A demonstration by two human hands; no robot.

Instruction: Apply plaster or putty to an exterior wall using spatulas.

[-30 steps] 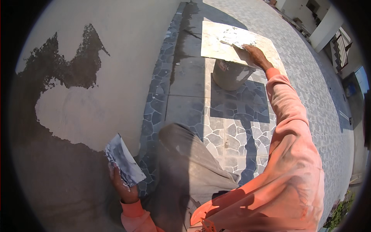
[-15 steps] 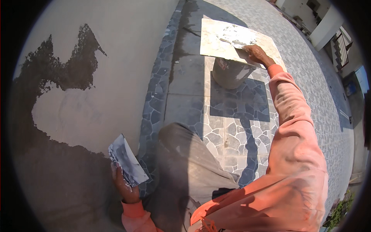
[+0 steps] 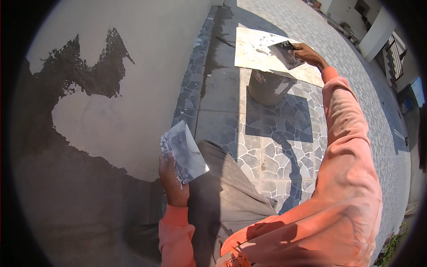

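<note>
My left hand [image 3: 172, 180] is closed around the edge of a flat metal putty blade [image 3: 190, 153], smeared with white putty along the side by my fingers. It is held beside the wall, over my knee. My right hand [image 3: 307, 55], at the end of an outstretched arm, grips a second putty blade [image 3: 284, 52], whose dark face is tilted above a pale square board [image 3: 248, 55]. White putty [image 3: 264, 43] lies on the board near this blade. Under the board stands a grey bucket [image 3: 267, 88].
On my left rises a wall [image 3: 164, 40] with a smooth light coat and a rough dark area [image 3: 100, 75]. Stone-patterned tiles [image 3: 275, 155] cover the floor, with paving [image 3: 356, 89] beyond. A white pillar [image 3: 377, 38] stands far right.
My right hand has lifted its blade and turned it up off the putty, moving slightly right. Less putty shows on the board. My left hand and its blade have moved right and up.
</note>
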